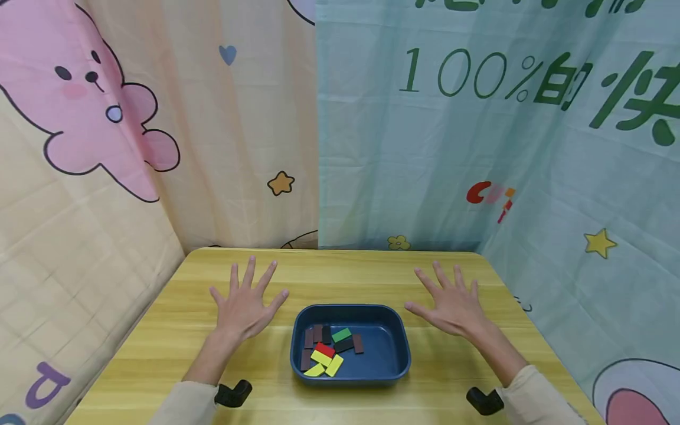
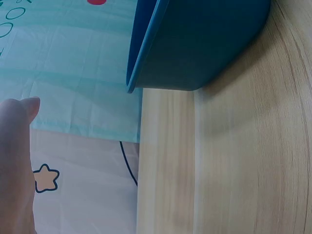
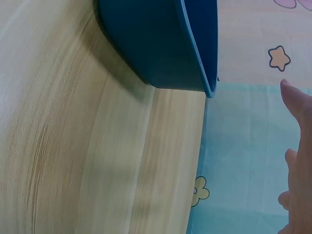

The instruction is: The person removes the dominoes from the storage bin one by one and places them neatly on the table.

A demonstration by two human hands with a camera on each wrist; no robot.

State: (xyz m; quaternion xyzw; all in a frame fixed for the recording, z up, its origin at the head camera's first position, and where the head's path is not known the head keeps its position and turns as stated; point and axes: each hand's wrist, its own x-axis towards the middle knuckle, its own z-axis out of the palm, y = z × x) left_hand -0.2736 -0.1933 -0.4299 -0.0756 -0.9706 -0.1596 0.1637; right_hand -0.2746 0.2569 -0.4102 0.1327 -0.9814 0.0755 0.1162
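A dark blue tray (image 1: 379, 378) stands on the wooden table, with small blocks inside, mostly toward its left half: brown, black, green (image 1: 341, 335), red (image 1: 326, 350) and yellow (image 1: 334, 365). Left of the tray, the left hand (image 1: 245, 307) has its fingers spread and holds nothing. The right hand (image 1: 454, 306) is likewise spread and empty, to the tray's right. Both wrist views show the tray's outer wall (image 2: 195, 44) (image 3: 146, 44); part of the left hand (image 2: 17, 161) and of the right hand (image 3: 300, 161) appears at the frame edges.
The pale wooden table (image 1: 350, 277) has rounded far corners. Behind it hang a cream curtain (image 1: 239, 130) and a light blue-green curtain (image 1: 372, 147) with printed figures. Black wrist pieces (image 1: 234, 394) (image 1: 484, 401) sit by both sleeves.
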